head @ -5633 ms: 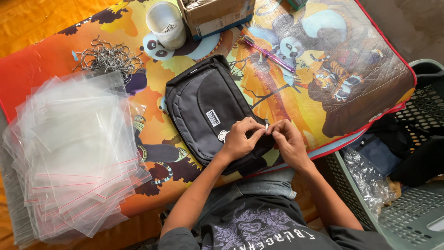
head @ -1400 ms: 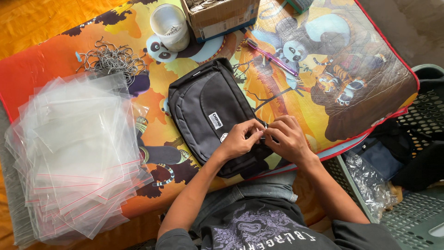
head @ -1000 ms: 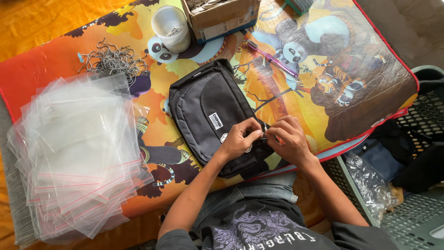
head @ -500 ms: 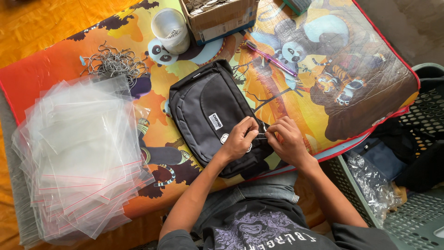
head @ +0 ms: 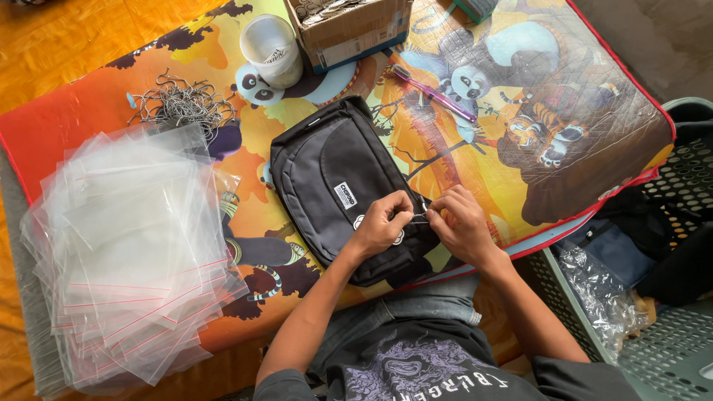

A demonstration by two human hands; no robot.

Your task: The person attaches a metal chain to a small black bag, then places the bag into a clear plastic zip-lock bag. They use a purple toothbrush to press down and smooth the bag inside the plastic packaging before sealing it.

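Observation:
A black zippered pouch bag (head: 334, 178) with a small white label lies on a colourful cartoon-printed mat (head: 460, 148) in front of me. My left hand (head: 382, 223) and my right hand (head: 460, 223) meet at the bag's near right edge. Both pinch a thin metal chain or hook (head: 420, 218) stretched between the fingertips, right by the bag's zipper side. The fingers hide where the metal piece attaches.
A thick stack of clear zip bags (head: 134, 252) lies at the left. A pile of metal hooks (head: 182, 104), a white cup (head: 273, 48), a cardboard box (head: 349, 26) and a purple pen (head: 434, 94) sit farther back. Grey plastic baskets (head: 668, 341) with dark bags stand at the right.
The hands stay at the bag's edge with small finger movements on the metal piece. The view has shifted slightly; nothing else moved.

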